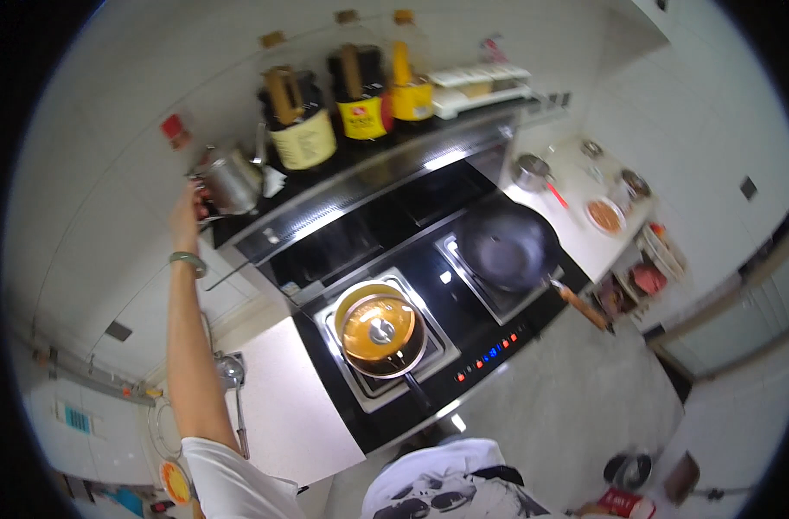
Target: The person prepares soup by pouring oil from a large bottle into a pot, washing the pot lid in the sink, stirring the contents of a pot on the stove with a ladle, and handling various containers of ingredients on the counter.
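My left hand (pixel 200 200), below a green bangle, reaches up to the black shelf above the stove. Its fingers are at the side of a stainless steel pot or jug (pixel 231 180) at the shelf's left end; blur hides how they hold it. My right hand is out of view. Before me, a saucepan (pixel 427 344) with a tilted glass lid (pixel 379 327) stands on the left burner, yellowish inside. A dark wok (pixel 508 246) with a wooden handle (pixel 582 306) rests on the right burner.
Large bottles with yellow labels (pixel 363 118) and a white seasoning rack (pixel 482 91) line the shelf. On the right counter are a small steel pot (pixel 532 172) and a plate of brown food (pixel 606 215). A ladle (pixel 240 415) lies on the left counter (pixel 297 402).
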Motion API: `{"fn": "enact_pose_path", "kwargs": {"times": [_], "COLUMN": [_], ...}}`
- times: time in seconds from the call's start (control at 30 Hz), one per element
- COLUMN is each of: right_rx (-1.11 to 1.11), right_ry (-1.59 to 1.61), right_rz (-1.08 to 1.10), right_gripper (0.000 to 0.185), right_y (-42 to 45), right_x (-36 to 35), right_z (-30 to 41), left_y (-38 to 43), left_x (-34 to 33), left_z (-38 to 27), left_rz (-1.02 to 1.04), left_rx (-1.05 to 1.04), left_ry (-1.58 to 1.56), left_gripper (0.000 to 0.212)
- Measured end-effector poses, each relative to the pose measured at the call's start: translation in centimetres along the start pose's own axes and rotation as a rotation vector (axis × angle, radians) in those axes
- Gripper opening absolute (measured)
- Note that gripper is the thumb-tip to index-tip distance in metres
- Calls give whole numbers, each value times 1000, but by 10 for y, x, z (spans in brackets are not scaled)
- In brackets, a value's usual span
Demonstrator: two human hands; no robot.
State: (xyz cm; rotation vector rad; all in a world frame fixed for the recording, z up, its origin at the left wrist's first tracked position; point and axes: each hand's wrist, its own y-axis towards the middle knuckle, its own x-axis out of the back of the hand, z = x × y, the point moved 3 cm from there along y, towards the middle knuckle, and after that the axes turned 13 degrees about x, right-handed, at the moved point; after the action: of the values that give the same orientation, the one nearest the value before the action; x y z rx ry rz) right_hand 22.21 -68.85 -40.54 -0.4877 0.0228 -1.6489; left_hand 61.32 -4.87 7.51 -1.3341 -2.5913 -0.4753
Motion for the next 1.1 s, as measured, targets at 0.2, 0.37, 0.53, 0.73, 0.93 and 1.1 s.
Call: {"fn": "enact_pose_path", "kwargs": {"times": [0.2, 0.37, 0.53, 0.73, 0.93, 1.1], "right_rx": [-135, -227, -284, -265, -208, -171], "right_ry": [36, 49, 55, 55, 66, 85], "right_rz": [8, 74, 186, 371, 507, 574], "right_gripper": [16, 16, 16, 16, 16, 16], "right_y": [-66, -107, -131, -123, -82, -39], "right_x": [0, -11, -19, -24, -15, 4], "right_z": [-12, -23, -30, -35, -45, -47], "left_y": [9, 10, 9, 5, 13, 0], "left_x": [-14, -16, -17, -14, -21, -19], "left_z": [-4, -4, 1, -6, -6, -10], "left_rz": [13, 65, 73, 40, 52, 48], "left_rx": [12, -13, -8, -13, -65, -31], "left_ry": [-99, -171, -173, -122, -123, -181], "left_gripper": [40, 40, 40, 41, 43, 41]}}
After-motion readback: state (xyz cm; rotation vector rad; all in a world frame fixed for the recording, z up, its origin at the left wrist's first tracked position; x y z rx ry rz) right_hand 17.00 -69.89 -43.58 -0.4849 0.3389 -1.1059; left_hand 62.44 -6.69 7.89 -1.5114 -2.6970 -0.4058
